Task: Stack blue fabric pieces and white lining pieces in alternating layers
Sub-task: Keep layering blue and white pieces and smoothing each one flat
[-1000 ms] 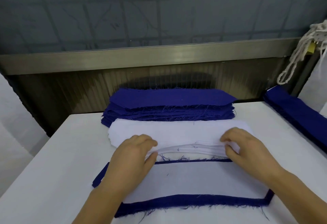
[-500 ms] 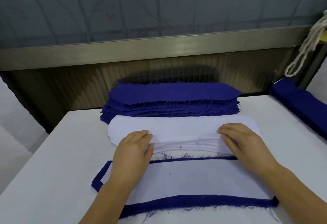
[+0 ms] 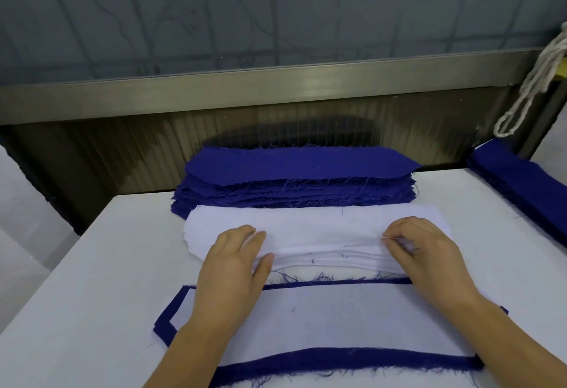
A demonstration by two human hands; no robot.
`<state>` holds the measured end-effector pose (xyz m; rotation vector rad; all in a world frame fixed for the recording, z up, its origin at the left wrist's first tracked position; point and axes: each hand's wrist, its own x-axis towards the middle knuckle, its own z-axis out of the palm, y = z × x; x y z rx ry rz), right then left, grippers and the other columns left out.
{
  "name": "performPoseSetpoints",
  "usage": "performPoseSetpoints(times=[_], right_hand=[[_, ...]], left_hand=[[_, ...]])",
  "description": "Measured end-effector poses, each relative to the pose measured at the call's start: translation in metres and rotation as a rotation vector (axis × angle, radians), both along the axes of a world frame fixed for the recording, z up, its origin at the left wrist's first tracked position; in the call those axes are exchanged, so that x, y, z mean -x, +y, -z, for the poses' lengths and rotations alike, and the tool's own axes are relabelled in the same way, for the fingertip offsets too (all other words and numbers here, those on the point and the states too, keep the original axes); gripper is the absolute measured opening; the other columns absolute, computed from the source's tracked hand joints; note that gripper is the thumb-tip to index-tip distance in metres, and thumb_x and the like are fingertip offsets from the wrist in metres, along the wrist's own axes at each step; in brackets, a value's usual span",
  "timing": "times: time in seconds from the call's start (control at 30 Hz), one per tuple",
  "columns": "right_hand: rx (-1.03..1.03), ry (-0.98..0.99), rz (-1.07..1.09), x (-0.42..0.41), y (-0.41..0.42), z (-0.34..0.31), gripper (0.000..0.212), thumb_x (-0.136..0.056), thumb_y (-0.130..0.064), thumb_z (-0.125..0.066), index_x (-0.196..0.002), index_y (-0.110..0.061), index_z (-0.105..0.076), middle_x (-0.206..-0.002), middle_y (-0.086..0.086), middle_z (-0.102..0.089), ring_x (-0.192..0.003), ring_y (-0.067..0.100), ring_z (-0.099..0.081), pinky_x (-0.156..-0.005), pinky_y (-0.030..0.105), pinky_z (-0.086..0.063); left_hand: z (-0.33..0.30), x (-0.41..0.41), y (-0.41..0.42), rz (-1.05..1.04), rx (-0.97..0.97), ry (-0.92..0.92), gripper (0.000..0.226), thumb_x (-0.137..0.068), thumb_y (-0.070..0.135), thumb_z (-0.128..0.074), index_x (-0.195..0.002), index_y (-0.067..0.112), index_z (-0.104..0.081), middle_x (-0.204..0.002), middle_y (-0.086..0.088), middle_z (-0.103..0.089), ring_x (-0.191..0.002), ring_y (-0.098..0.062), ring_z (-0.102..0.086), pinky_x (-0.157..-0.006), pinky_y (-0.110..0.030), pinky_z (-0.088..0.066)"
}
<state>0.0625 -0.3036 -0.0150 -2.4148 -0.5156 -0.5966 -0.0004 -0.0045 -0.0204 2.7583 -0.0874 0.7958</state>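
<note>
A thick pile of blue fabric pieces (image 3: 297,179) lies at the table's far edge. In front of it sits a pile of white lining pieces (image 3: 319,228). My left hand (image 3: 233,268) rests on the left part of the white pile, thumb at its front edge. My right hand (image 3: 423,252) pinches the white pile's front edge on the right. Nearest me lies the alternating stack (image 3: 322,323), a white lining piece on top with a blue piece's border showing around it.
The white table (image 3: 92,280) carries everything. Another row of blue pieces (image 3: 521,185) lies at the right edge. A white cord (image 3: 534,81) hangs at the upper right. A metal rail and dark panel stand behind the table.
Both hands have shifted slightly on the white pile's front edge; my right hand's fingers have curled into a pinch at the top layers. The camera view has tilted a little.
</note>
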Motion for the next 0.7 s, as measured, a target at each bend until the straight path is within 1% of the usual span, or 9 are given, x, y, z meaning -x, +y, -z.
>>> performPoseSetpoints(times=[0.07, 0.13, 0.23, 0.3, 0.37, 0.43, 0.53, 0.63, 0.7], right_hand=[[-0.038, 0.051, 0.003, 0.001, 0.000, -0.001, 0.023, -0.079, 0.005, -0.071, -0.084, -0.017, -0.066, -0.088, -0.015, -0.061, -0.087, 0.010, -0.056, -0.077, 0.013, -0.041], [-0.052, 0.078, 0.006, 0.003, 0.000, -0.002, 0.027, -0.078, 0.007, -0.070, -0.082, -0.018, -0.064, -0.088, -0.017, -0.060, -0.087, 0.006, -0.054, -0.077, 0.008, -0.039], [-0.026, 0.092, 0.005, 0.006, 0.000, -0.003, 0.028, -0.078, 0.007, -0.070, -0.081, -0.020, -0.062, -0.087, -0.017, -0.059, -0.086, 0.008, -0.054, -0.077, 0.007, -0.038], [-0.015, 0.104, -0.008, 0.007, -0.002, -0.004, 0.026, -0.079, 0.004, -0.070, -0.083, -0.021, -0.063, -0.090, -0.021, -0.058, -0.089, 0.004, -0.053, -0.079, 0.007, -0.037], [-0.010, 0.107, -0.030, 0.009, -0.004, -0.005, 0.023, -0.082, 0.001, -0.069, -0.086, -0.021, -0.066, -0.094, -0.023, -0.057, -0.092, 0.002, -0.051, -0.081, 0.005, -0.036], [-0.009, 0.094, -0.053, 0.013, -0.006, -0.007, 0.019, -0.085, -0.003, -0.068, -0.087, -0.022, -0.068, -0.095, -0.022, -0.059, -0.094, 0.004, -0.053, -0.083, 0.009, -0.037], [-0.012, 0.064, -0.073, 0.018, -0.008, -0.010, 0.020, -0.085, -0.002, -0.068, -0.086, -0.022, -0.069, -0.094, -0.017, -0.061, -0.093, 0.010, -0.057, -0.084, 0.016, -0.040], [-0.006, 0.040, -0.086, 0.023, -0.010, -0.016, 0.021, -0.083, 0.001, -0.069, -0.086, -0.020, -0.070, -0.094, -0.015, -0.063, -0.092, 0.006, -0.055, -0.085, 0.011, -0.038], [-0.009, 0.040, -0.110, 0.027, -0.011, -0.022, 0.022, -0.083, 0.000, -0.069, -0.085, -0.022, -0.070, -0.091, -0.019, -0.063, -0.091, 0.002, -0.056, -0.081, 0.009, -0.039]], left_hand=[[0.000, -0.001, 0.001, 0.009, -0.026, -0.002, 0.030, -0.081, 0.017, -0.074, -0.110, 0.010, -0.071, -0.114, -0.006, -0.066, -0.104, -0.026, -0.061, -0.088, -0.038, -0.052], [0.000, 0.000, 0.002, 0.017, -0.036, -0.008, 0.028, -0.076, 0.014, -0.079, -0.103, 0.011, -0.074, -0.107, -0.005, -0.069, -0.096, -0.025, -0.065, -0.083, -0.038, -0.054], [-0.001, 0.002, 0.001, 0.036, -0.023, -0.046, 0.028, -0.069, 0.010, -0.083, -0.096, 0.013, -0.075, -0.097, 0.001, -0.071, -0.086, -0.021, -0.065, -0.075, -0.032, -0.054], [-0.002, 0.003, 0.000, 0.040, -0.032, -0.059, 0.033, -0.065, 0.010, -0.085, -0.096, 0.014, -0.074, -0.093, 0.003, -0.070, -0.081, -0.020, -0.064, -0.070, -0.030, -0.054], [-0.003, 0.004, 0.000, 0.031, -0.039, -0.044, 0.039, -0.064, 0.011, -0.086, -0.101, 0.014, -0.073, -0.092, 0.003, -0.068, -0.080, -0.020, -0.062, -0.068, -0.031, -0.054], [-0.004, 0.005, 0.002, 0.031, -0.027, -0.027, 0.041, -0.062, 0.008, -0.086, -0.100, 0.014, -0.073, -0.090, 0.003, -0.067, -0.077, -0.020, -0.061, -0.065, -0.033, -0.054], [-0.005, 0.008, 0.005, 0.056, -0.006, -0.027, 0.030, -0.065, 0.007, -0.085, -0.092, 0.015, -0.075, -0.085, 0.005, -0.065, -0.074, -0.020, -0.059, -0.062, -0.033, -0.053], [-0.010, 0.014, 0.008, 0.085, 0.023, -0.029, 0.016, -0.074, 0.010, -0.080, -0.087, 0.017, -0.076, -0.087, 0.007, -0.066, -0.078, -0.016, -0.059, -0.066, -0.029, -0.051], [-0.018, 0.020, 0.010, 0.106, 0.044, -0.031, 0.012, -0.077, 0.011, -0.077, -0.086, 0.018, -0.076, -0.089, 0.008, -0.066, -0.081, -0.013, -0.059, -0.067, -0.025, -0.051]])
